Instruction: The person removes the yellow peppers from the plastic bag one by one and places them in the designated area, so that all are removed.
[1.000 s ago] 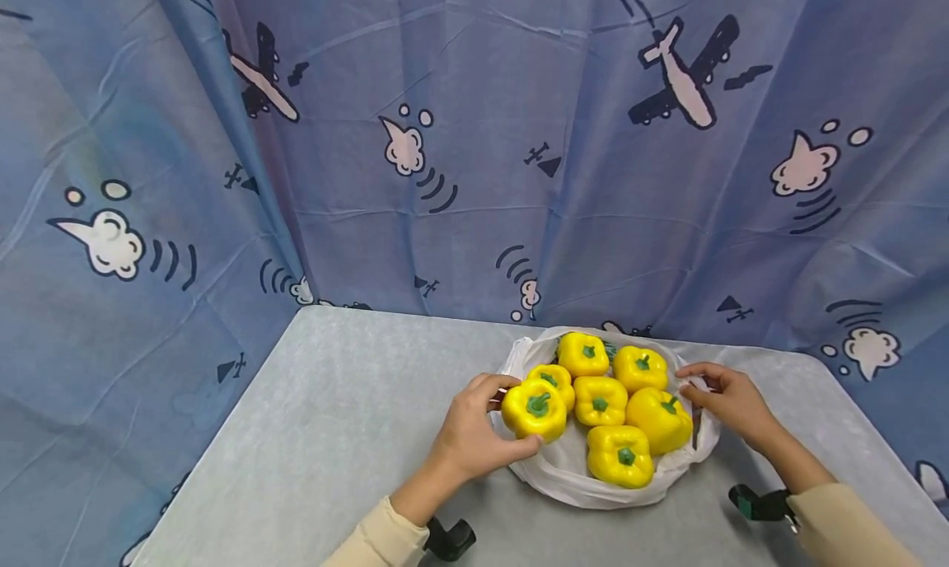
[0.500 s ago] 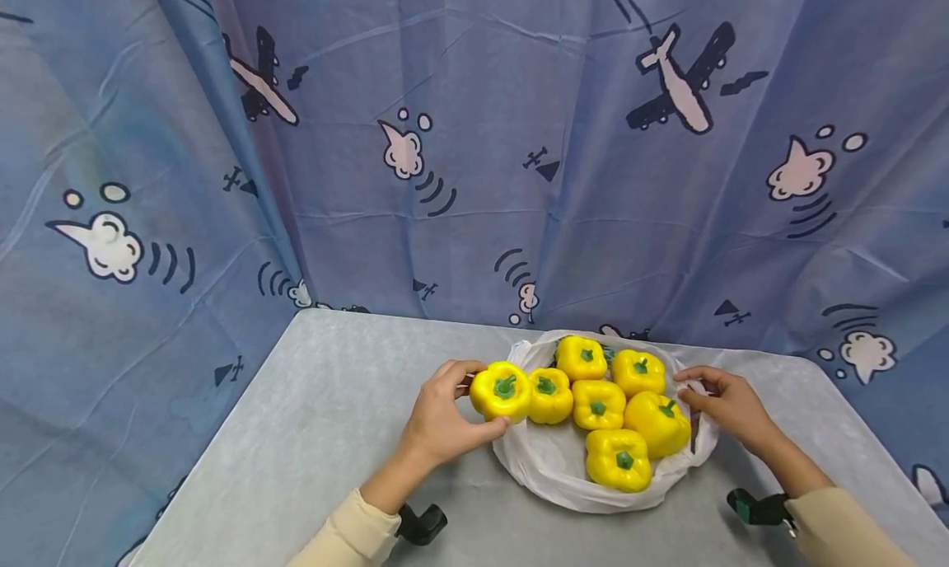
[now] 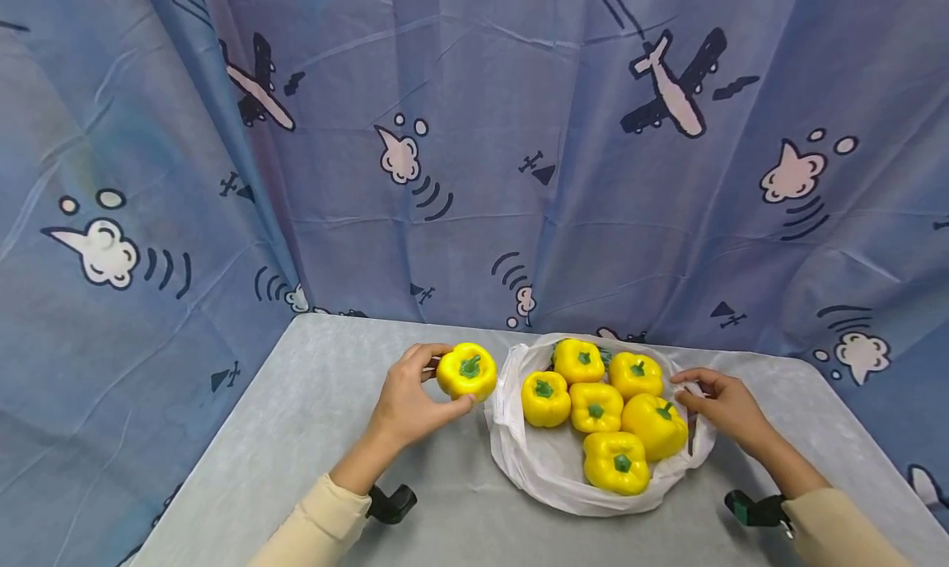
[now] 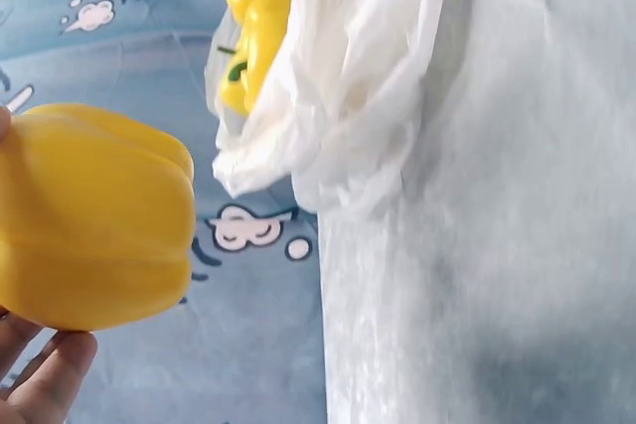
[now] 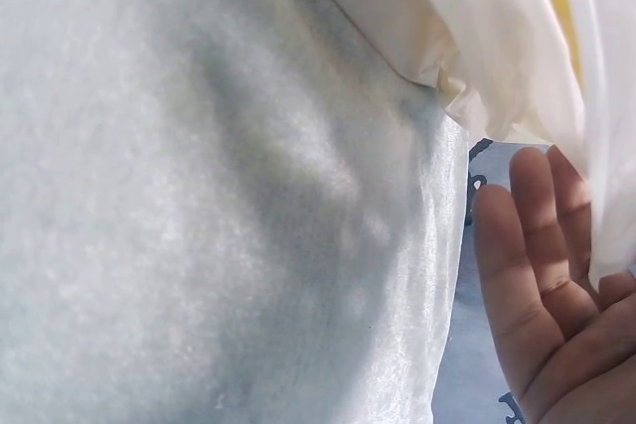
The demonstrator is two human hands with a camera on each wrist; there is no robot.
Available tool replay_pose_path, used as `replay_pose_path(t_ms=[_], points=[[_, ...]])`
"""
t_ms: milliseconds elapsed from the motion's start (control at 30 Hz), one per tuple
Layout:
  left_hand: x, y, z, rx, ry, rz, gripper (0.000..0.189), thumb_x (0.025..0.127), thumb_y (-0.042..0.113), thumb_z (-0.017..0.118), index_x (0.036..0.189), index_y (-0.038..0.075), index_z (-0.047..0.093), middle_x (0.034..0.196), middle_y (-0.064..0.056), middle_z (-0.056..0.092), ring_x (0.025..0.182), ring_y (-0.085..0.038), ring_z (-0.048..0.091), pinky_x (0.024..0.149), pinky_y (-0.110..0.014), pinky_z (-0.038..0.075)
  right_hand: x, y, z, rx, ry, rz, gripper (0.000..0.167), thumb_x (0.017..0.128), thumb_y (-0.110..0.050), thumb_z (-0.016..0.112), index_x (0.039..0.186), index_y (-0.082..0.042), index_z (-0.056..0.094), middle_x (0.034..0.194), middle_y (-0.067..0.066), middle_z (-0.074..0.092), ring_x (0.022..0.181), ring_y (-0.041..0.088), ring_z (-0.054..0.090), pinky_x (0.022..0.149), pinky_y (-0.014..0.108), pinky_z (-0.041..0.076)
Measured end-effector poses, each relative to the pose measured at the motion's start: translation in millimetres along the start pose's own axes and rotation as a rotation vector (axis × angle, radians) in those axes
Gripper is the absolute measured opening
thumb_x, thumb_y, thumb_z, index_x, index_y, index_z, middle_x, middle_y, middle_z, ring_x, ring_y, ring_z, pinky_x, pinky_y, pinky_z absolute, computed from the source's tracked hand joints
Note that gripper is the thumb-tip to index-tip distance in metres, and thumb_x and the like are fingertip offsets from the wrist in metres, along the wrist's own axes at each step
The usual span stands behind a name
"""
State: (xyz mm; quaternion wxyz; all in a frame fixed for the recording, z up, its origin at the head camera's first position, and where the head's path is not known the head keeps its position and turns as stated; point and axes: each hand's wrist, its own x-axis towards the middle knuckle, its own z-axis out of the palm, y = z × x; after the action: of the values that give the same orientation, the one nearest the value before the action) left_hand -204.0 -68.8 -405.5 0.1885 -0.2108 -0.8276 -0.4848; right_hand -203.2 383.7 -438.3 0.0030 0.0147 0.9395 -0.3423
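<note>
Holds a yellow pepper (image 3: 466,372) in the left hand (image 3: 408,395), with the thumb on its near side and the fingers curled round its far side; shows its green stem (image 3: 470,367) upward to the head camera; has this pepper outside the white bag (image 3: 544,491), just beside the rim on the side nearest the left hand; pinches the opposite rim with the right hand (image 3: 722,404), set narrow, with the thin plastic between thumb and fingers; in the right wrist view, shows fairly straight fingers (image 5: 537,215) against that plastic, with the thumb partly hidden; has six more yellow peppers (image 3: 591,397) inside the bag between the two hands, with the largest-looking one just beside the right hand and another near the rim closest to the left; includes something dark green beyond them, too small to tell; wears cream sleeves (image 3: 319,513) behind both hands and a dark device (image 3: 393,504) at each wrist; works over a pale grey table (image 3: 289,423), below both hands; faces a blue curtain (image 3: 474,188), printed with planes and clouds, beyond both hands and off to the left of the left one.
</note>
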Motion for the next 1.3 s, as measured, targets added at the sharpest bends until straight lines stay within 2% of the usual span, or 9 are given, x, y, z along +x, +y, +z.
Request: replay_pose_path(t_ms=[300, 600, 767, 1000, 1133, 1300], points=[[8.9, -18.9, -7.2, 0.030, 0.023, -0.042, 0.062, 0.062, 0.020, 0.087, 0.117, 0.005, 0.062, 0.112, -0.009, 0.063, 0.099, -0.022, 0.065, 0.084, -0.031, 0.057, -1.5, 1.3, 1.2, 0.014, -0.006, 0.021, 0.039, 0.095, -0.031, 0.060, 0.124, -0.005, 0.060, 0.077, 0.008, 0.065, 0.074, 0.014, 0.050, 0.064, 0.025, 0.040], [15.1, -49.0, -9.2, 0.017, 0.048, -0.130, 0.060, 0.064, 0.020, 0.087, 0.117, 0.006, 0.063, 0.114, -0.009, 0.063, 0.101, -0.024, 0.064, 0.086, -0.032, 0.057, -2.2, 0.9, 2.7, 0.054, -0.004, 0.013, 0.038, 0.094, -0.028, 0.061, 0.123, -0.003, 0.060, 0.079, 0.010, 0.065, 0.067, 0.015, 0.052, 0.058, 0.024, 0.041], [16.6, -62.9, -9.3, 0.015, 0.073, -0.154, 0.061, 0.064, 0.021, 0.087, 0.117, 0.006, 0.063, 0.114, -0.009, 0.062, 0.101, -0.025, 0.063, 0.087, -0.034, 0.057, -1.1, 3.2, 3.4, 0.052, 0.001, 0.003, 0.036, 0.094, -0.026, 0.061, 0.122, -0.004, 0.060, 0.080, 0.008, 0.064, 0.066, 0.014, 0.053, 0.058, 0.024, 0.042], [19.2, -78.9, -5.2, -0.008, 0.059, -0.199, 0.062, 0.064, 0.020, 0.088, 0.118, 0.004, 0.062, 0.117, -0.011, 0.062, 0.104, -0.028, 0.062, 0.090, -0.035, 0.056, -1.6, 4.1, 2.3, 0.057, -0.001, 0.006, 0.036, 0.094, -0.026, 0.061, 0.123, -0.004, 0.060, 0.078, 0.010, 0.064, 0.066, 0.014, 0.052, 0.057, 0.024, 0.042], [21.8, -85.3, -2.2, -0.036, 0.057, -0.239, 0.062, 0.064, 0.017, 0.088, 0.119, 0.003, 0.061, 0.119, -0.012, 0.061, 0.106, -0.030, 0.062, 0.091, -0.036, 0.055, -1.9, 3.1, 1.2, 0.044, 0.001, 0.007, 0.037, 0.094, -0.027, 0.061, 0.122, -0.004, 0.060, 0.078, 0.010, 0.065, 0.068, 0.014, 0.052, 0.060, 0.024, 0.042], [23.8, -92.1, 2.0, -0.047, 0.035, -0.279, 0.062, 0.065, 0.016, 0.087, 0.120, 0.004, 0.060, 0.121, -0.012, 0.060, 0.109, -0.029, 0.061, 0.092, -0.036, 0.055, -0.9, 1.8, -0.3, 0.005, 0.007, 0.000, 0.036, 0.094, -0.030, 0.061, 0.121, -0.005, 0.062, 0.081, 0.007, 0.066, 0.079, 0.013, 0.053, 0.078, 0.034, 0.046]])
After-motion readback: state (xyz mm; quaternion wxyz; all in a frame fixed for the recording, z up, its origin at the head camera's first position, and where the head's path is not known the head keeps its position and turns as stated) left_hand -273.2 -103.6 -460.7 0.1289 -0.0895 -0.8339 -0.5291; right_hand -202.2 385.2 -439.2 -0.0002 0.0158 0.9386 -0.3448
